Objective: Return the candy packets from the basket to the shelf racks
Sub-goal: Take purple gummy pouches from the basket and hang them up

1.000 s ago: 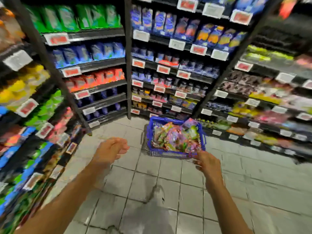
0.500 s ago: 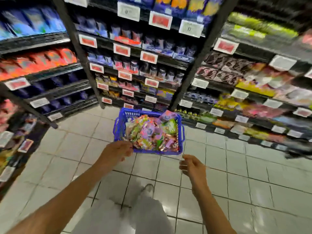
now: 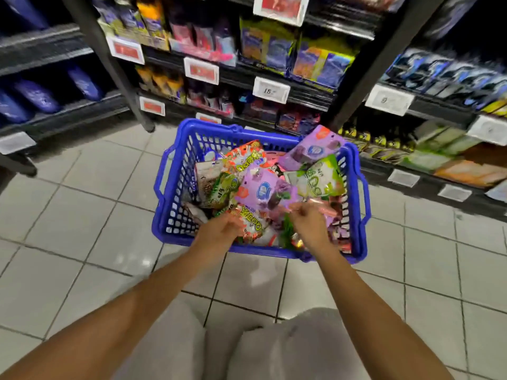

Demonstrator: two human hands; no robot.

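Tiled floor (image 3: 82, 215) between stocked shelves (image 3: 274, 86)

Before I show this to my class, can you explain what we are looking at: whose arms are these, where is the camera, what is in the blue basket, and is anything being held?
There is no machine here. The arms belong to a person, and the single picture comes from a wide-angle camera worn on that person's head, looking forward and down, so the arms enter from the bottom edge.

A blue plastic basket stands on the tiled floor in a shop aisle. It is full of candy packets, purple, green and orange-red ones piled loosely. Behind it stand shelf racks with goods and price tags.

Both hands reach into the basket. The left hand rests among the packets at the near edge. The right hand is beside it. The image is blurred, so whether either hand actually grips a packet cannot be told.
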